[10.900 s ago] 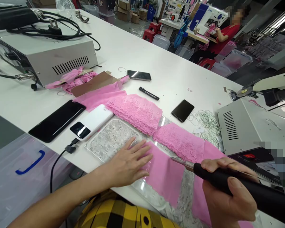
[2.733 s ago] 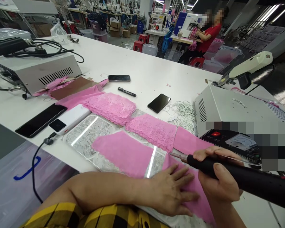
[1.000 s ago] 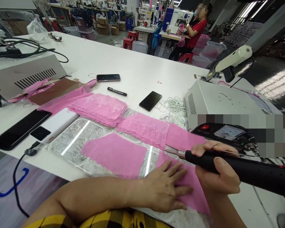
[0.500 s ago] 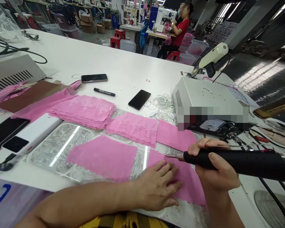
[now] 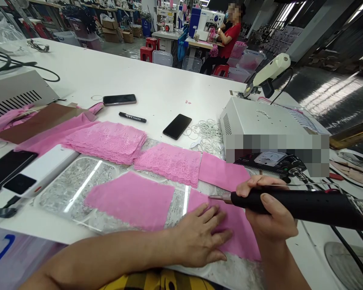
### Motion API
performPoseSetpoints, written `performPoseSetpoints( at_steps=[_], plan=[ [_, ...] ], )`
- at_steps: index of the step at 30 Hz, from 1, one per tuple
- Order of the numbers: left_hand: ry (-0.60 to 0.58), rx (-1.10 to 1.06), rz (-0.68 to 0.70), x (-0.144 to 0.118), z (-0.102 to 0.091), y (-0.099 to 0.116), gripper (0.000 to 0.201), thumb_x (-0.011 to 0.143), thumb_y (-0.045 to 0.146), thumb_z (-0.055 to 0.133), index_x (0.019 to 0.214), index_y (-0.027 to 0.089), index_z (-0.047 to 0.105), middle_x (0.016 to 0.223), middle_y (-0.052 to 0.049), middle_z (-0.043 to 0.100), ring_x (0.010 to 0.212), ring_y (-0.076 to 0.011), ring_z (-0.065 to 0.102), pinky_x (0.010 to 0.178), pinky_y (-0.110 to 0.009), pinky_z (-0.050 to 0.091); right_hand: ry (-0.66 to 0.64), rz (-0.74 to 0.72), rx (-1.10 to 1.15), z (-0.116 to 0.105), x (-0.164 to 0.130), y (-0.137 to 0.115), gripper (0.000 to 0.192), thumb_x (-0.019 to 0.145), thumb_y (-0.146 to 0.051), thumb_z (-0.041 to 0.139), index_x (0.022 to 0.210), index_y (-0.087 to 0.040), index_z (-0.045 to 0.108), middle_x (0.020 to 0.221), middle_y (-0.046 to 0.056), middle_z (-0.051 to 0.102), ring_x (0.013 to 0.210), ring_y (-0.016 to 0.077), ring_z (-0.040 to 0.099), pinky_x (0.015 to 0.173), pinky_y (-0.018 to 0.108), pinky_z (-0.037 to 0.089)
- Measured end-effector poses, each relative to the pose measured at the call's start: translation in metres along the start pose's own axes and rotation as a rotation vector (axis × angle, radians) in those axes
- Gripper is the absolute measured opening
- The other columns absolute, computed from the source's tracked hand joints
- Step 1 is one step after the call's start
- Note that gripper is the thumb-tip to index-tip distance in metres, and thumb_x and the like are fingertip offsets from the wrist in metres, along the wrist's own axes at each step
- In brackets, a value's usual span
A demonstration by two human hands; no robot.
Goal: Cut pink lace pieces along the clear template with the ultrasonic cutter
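The right hand (image 5: 268, 215) is wrapped fully around the black handle of a heated cutting tool (image 5: 293, 204), thumb on top, its metal tip just above the near edge of a pink fabric piece (image 5: 238, 237). The left hand (image 5: 199, 237) lies flat with fingers spread, gripping nothing, pressing that same piece down just left of the tip. The step in hand looks like trimming or sealing the fabric's edge; the next stroke would call for steady pressure from the flat hand and fingertips kept off the tip's path.

The piece rests on a clear plate (image 5: 78, 185); on that plate, left of the fabric piece, lies a second pink piece (image 5: 130, 199). Beyond it sit lace stacks (image 5: 109, 139), a marker (image 5: 132, 117), a phone (image 5: 177, 126) and rubber bands (image 5: 207, 133). Right of the fabric piece stands a grey power unit (image 5: 257, 121). All sit on a white table (image 5: 157, 84) in a sewing workshop, where another person sits at a machine far behind.
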State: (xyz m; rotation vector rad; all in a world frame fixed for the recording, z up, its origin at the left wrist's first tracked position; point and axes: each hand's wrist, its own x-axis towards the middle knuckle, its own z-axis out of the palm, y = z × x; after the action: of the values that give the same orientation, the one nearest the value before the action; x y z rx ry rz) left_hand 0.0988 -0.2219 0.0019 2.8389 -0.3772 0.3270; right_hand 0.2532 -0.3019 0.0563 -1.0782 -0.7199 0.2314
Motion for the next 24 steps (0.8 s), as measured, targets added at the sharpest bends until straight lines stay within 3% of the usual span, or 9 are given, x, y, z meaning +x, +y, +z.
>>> performPoseSetpoints(
  at_steps=[11, 17, 24],
  plan=[
    [0.02, 0.008, 0.012, -0.002, 0.001, -0.002, 0.055, 0.099, 0.056, 0.04, 0.139, 0.021, 0.052, 0.145, -0.015, 0.049, 0.135, -0.032, 0.045, 0.115, -0.047, 0.029, -0.031, -0.029, -0.05, 0.0, -0.003, 0.001, 0.006, 0.076, -0.021, 0.06, 0.082, -0.02, 0.06, 0.076, -0.001, 0.059, 0.058, 0.0131, 0.06, 0.057, 0.031, 0.053],
    [0.016, 0.005, 0.012, -0.001, 0.004, -0.003, 0.055, 0.099, 0.056, 0.041, 0.139, 0.021, 0.053, 0.145, -0.016, 0.049, 0.135, -0.0324, 0.047, 0.113, -0.047, 0.033, 0.039, -0.07, -0.024, -0.004, 0.005, -0.011, 0.013, 0.07, -0.022, 0.058, 0.082, -0.02, 0.062, 0.076, -0.001, 0.059, 0.052, 0.0128, 0.058, 0.05, 0.031, 0.05],
    [-0.001, -0.001, 0.008, -0.001, 0.003, -0.003, 0.055, 0.099, 0.056, 0.04, 0.141, 0.022, 0.052, 0.146, -0.016, 0.049, 0.137, -0.0312, 0.044, 0.115, -0.045, 0.028, 0.212, -0.155, -0.124, -0.033, 0.005, -0.031, 0.017, 0.06, -0.023, 0.057, 0.075, -0.02, 0.063, 0.068, -0.001, 0.058, 0.047, 0.0136, 0.054, 0.045, 0.031, 0.045]
  ],
)
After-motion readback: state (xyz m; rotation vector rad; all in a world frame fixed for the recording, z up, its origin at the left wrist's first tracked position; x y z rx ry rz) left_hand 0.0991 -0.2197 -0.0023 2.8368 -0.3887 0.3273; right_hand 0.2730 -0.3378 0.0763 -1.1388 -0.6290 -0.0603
